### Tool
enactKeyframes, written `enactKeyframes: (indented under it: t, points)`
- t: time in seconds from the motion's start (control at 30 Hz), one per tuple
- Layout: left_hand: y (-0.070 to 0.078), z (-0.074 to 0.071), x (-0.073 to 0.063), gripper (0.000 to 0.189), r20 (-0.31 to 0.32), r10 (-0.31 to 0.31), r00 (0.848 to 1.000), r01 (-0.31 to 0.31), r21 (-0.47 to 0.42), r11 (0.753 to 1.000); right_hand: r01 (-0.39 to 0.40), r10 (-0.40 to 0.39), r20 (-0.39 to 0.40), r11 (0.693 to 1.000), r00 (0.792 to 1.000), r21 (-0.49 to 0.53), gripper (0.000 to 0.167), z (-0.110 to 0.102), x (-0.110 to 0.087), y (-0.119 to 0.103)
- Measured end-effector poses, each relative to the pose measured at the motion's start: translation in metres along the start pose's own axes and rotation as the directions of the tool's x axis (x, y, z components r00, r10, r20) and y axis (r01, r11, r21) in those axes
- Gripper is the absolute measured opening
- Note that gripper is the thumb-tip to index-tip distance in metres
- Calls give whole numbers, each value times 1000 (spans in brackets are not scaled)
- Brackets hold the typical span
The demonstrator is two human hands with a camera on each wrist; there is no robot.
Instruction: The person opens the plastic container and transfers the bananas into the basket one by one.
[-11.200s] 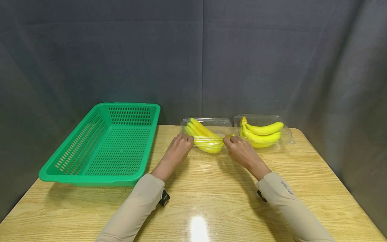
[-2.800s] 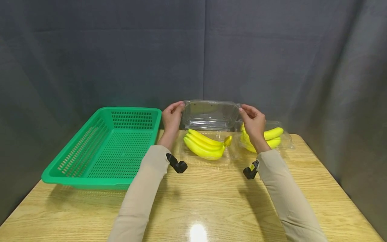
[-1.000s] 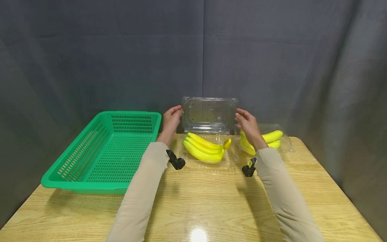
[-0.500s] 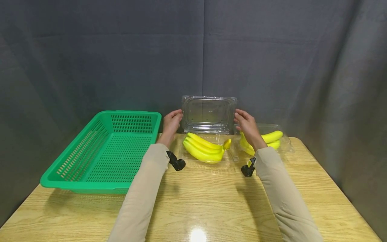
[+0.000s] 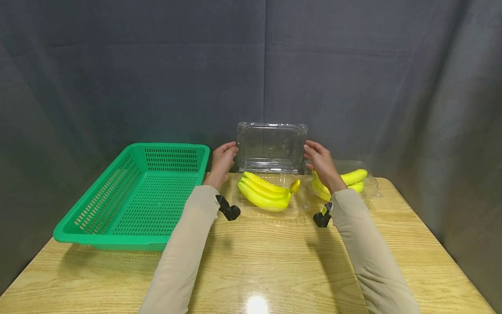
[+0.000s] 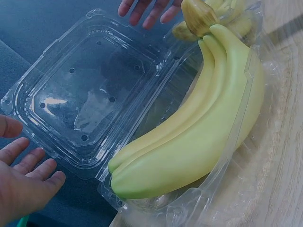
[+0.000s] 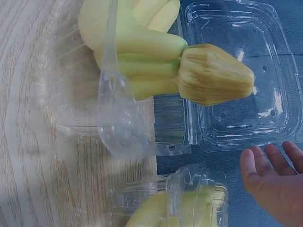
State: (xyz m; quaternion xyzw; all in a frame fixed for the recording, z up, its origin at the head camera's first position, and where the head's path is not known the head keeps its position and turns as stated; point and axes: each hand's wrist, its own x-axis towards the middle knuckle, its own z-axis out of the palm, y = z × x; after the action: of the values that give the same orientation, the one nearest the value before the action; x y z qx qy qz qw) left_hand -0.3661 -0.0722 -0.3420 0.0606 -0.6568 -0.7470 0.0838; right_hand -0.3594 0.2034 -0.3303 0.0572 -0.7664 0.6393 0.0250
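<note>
A clear plastic clamshell container stands open on the table, holding a bunch of bananas with its stem to the right. Its lid rises upright at the back, close to the dark curtain. My left hand is at the lid's left edge, fingers loosely extended and pinching nothing in the left wrist view. At the opposite edge is my right hand, its fingers relaxed in the right wrist view. Whether any fingertip touches the lid is hard to tell.
A green perforated basket sits on the left of the wooden table. Behind my right hand, a second clear container holds bananas. A dark curtain hangs along the table's back.
Both hands went from the container's front edge to the lid's corners, raising the lid, then released it and slid down beside it. Lately the lid has tipped slightly farther back.
</note>
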Motion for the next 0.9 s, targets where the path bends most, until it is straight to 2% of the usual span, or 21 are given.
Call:
enactKeyframes:
  t: [0.23, 0.5, 0.7, 0.9]
  points:
    - [2, 1, -3, 39, 9, -18, 1000, 18, -5, 1000, 6, -6, -1, 1000, 1000, 12, 55, -1, 0, -1]
    - [13, 0, -5, 39, 17, -12, 1000, 12, 21, 1000, 45, -45, 15, 999, 999, -4, 57, -4, -6, -3]
    - [21, -1, -5, 38, 4, 76, 997, -76, 34, 997, 102, -102, 3, 995, 995, -23, 56, -9, -10, -6]
    - [27, -4, -10, 37, -1, 188, 982, -188, 13, 982, 167, -167, 9, 980, 986, -107, 56, -11, -18, -8]
